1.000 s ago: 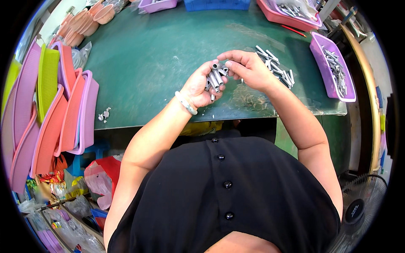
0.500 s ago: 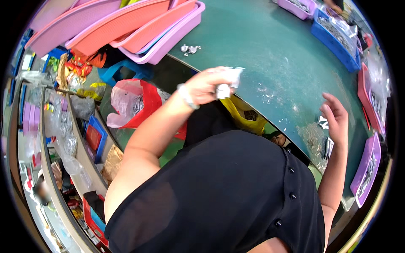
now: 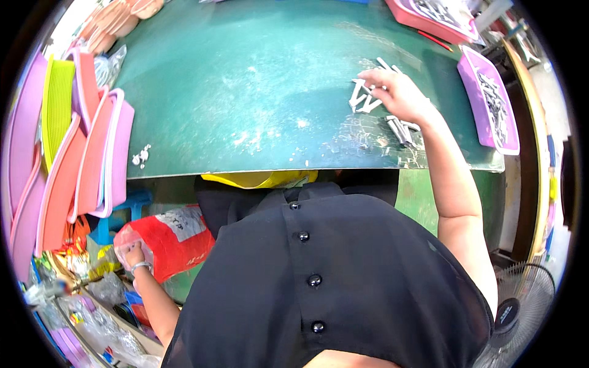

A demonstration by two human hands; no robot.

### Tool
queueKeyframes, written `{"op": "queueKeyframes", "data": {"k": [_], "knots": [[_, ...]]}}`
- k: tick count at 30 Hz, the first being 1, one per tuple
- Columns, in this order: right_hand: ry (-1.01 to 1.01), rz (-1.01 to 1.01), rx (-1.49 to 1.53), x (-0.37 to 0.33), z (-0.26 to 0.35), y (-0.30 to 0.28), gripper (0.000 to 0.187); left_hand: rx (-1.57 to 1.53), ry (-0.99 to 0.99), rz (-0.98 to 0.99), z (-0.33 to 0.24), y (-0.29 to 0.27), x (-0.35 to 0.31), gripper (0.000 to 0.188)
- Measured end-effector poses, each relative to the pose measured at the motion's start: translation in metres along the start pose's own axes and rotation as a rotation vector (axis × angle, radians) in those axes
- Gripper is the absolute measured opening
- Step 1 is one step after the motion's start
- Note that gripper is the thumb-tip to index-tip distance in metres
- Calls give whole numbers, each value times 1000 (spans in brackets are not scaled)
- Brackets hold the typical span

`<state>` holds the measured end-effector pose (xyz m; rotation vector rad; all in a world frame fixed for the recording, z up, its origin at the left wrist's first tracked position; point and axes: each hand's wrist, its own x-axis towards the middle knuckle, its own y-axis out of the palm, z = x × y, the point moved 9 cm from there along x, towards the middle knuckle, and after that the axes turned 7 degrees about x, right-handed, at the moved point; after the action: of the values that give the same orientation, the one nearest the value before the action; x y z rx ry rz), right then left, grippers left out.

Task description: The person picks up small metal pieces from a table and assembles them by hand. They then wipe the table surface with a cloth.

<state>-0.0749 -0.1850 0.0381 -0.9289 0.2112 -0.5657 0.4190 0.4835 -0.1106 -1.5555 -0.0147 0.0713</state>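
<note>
On the right part of the table, my right hand hovers over a loose group of short pale strips, its thumb apart from the curved fingers. The fingertips are close to the strips; whether they touch one is unclear. Beside my wrist lies a small bunch of grey strips. Low on the left, below the table edge, my left hand is at the mouth of a red plastic bag. Its fingers are partly hidden and blurred there, so their grip does not show.
Purple, red and green baskets are stacked at the left. Small silvery scraps lie near the table's left corner. A purple basket of grey pieces stands at the right, a pink one behind it. A fan stands lower right.
My left hand has moved from above the table edge, where it held whitish pieces, down to the red bag. My right hand has reached over the pale strips. The view has turned right.
</note>
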Motion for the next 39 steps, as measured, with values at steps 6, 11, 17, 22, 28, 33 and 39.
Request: {"op": "queueKeyframes", "data": {"k": [6, 11, 17, 22, 28, 33, 39], "knots": [[-137, 13, -174, -4, 13, 18, 47, -555, 737, 176, -252, -86, -119, 13], [-111, 54, -374, -3, 17, 26, 51, -663, 1135, 278, -399, -137, -259, 11], [-319, 62, -431, 3, 27, 22, 43, -724, 1378, 563, -483, -129, -360, 12], [-404, -89, -69, -8, 29, -1, 50, -799, 1444, 531, -528, -129, -403, 26], [-486, -280, 191, -36, 62, -18, 56, -1106, 1585, 340, -546, -156, -435, 25], [-315, -251, 21, -36, 37, -16, 56, -1123, 1792, -75, -539, -185, -448, 22], [-213, -56, -249, -35, 16, 13, 45, -1066, 1826, -163, -536, -192, -453, 20]]}}
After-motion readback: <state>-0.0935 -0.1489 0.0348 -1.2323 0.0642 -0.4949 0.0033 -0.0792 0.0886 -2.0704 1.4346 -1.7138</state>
